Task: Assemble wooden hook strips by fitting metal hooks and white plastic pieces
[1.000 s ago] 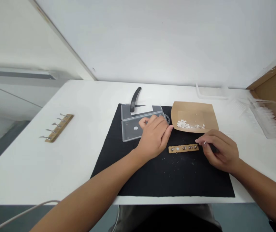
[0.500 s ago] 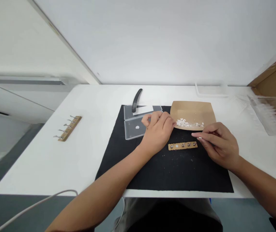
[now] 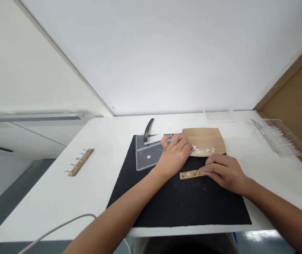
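My left hand point(image 3: 176, 155) is closed at the near left corner of a brown cardboard tray point(image 3: 202, 134), fingertips beside small white pieces point(image 3: 204, 150); what it pinches is too small to name. My right hand point(image 3: 226, 173) is closed over the right end of a small wooden strip point(image 3: 191, 175) with metal hooks and one white dot. Its fingertips pinch a small light piece point(image 3: 204, 172) there, and they hide part of the strip. The strip lies on a black mat point(image 3: 185, 208).
An open clear plastic case point(image 3: 147, 158) lies left of my left hand, with a black curved handle point(image 3: 148, 130) behind it. A second wooden hook strip point(image 3: 80, 162) is at the left. Clear trays with white pieces point(image 3: 278, 135) stand at the right, near a cardboard wall point(image 3: 296, 95).
The whole view has tilted up, so the table sits lower. My right hand has moved left, onto the right end of the hook strip. My left hand stays by the tray.
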`<state>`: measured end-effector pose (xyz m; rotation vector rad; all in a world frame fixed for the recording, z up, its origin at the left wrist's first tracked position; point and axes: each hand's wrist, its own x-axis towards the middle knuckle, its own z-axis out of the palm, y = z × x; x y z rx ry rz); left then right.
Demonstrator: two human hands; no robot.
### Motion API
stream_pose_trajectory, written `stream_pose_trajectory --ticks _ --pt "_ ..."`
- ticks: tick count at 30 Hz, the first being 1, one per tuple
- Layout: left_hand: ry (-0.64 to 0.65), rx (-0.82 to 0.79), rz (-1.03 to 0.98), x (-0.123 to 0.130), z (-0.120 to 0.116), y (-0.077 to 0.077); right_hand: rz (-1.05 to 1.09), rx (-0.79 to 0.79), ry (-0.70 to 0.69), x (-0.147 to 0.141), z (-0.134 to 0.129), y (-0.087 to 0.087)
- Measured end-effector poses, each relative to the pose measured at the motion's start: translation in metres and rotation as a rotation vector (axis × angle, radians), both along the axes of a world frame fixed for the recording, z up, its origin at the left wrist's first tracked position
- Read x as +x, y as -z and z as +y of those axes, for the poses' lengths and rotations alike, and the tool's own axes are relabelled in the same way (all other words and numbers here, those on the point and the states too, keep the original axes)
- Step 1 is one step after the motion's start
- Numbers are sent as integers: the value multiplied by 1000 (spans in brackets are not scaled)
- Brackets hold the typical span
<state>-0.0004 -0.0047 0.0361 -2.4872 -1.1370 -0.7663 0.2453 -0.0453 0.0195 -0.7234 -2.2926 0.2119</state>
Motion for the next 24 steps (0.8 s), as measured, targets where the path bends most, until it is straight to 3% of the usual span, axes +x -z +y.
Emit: stream_pose_trajectory --ticks 9,20,24 --pt "6 -177 -4 -1 26 7 -9 -4 5 0 3 2" --pt "-7 -211 -133 -18 6 3 -7 -12 -40 -3 7 2" --pt "107 -388 -154 -35 -13 -3 2 -16 -48 -4 8 2"
